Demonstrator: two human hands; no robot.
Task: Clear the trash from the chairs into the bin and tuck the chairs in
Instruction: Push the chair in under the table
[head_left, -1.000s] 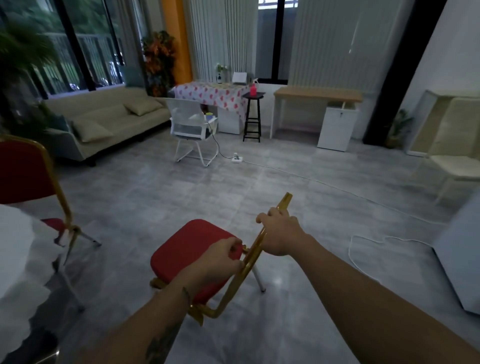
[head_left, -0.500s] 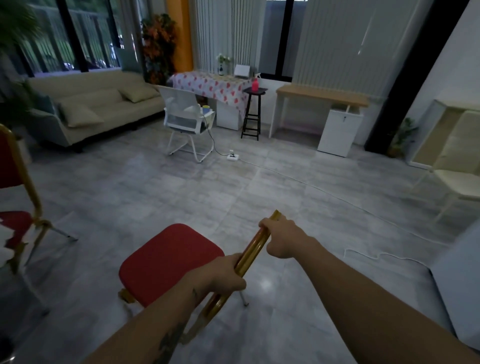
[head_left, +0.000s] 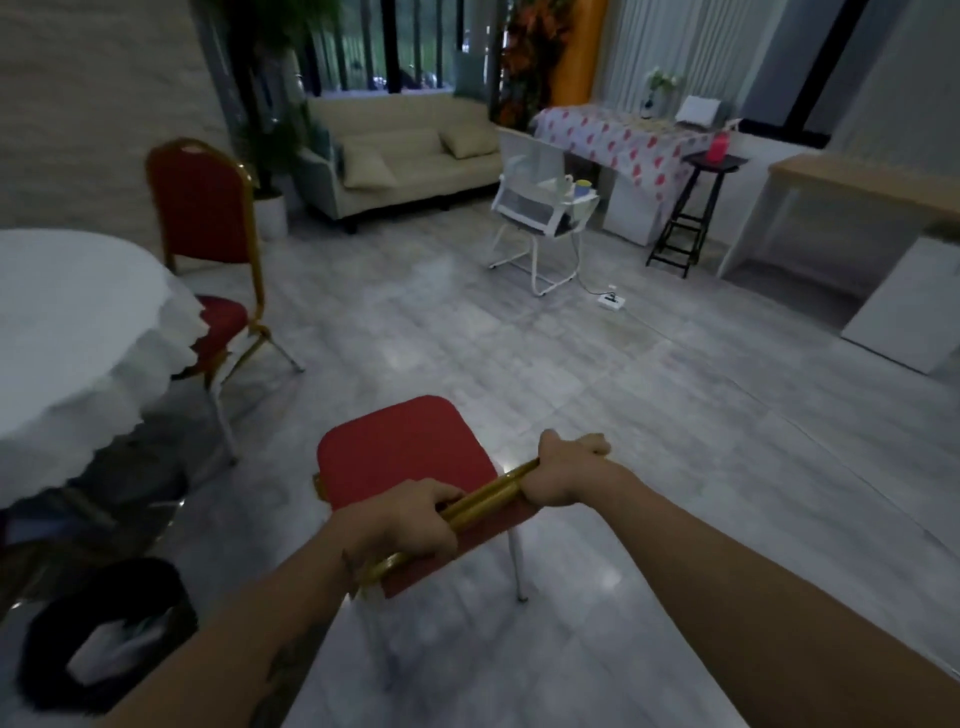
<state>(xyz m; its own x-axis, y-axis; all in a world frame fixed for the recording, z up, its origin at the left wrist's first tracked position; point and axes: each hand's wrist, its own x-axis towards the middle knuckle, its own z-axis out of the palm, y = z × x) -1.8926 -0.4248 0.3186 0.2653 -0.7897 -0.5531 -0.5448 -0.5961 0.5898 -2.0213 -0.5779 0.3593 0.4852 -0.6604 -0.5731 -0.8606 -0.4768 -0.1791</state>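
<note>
Red chair (head_left: 405, 447) ahead; left hand (head_left: 415, 519) and right hand (head_left: 563, 475) both clench its gold top rail (head_left: 485, 499).

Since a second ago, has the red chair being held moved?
Yes: the held chair has shifted left, nearer the other red chair at the white table, though the camera panned too.

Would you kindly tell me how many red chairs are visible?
2. The near chair, held by left hand and right hand; the far chair at the white table. Others may be hidden.
</note>
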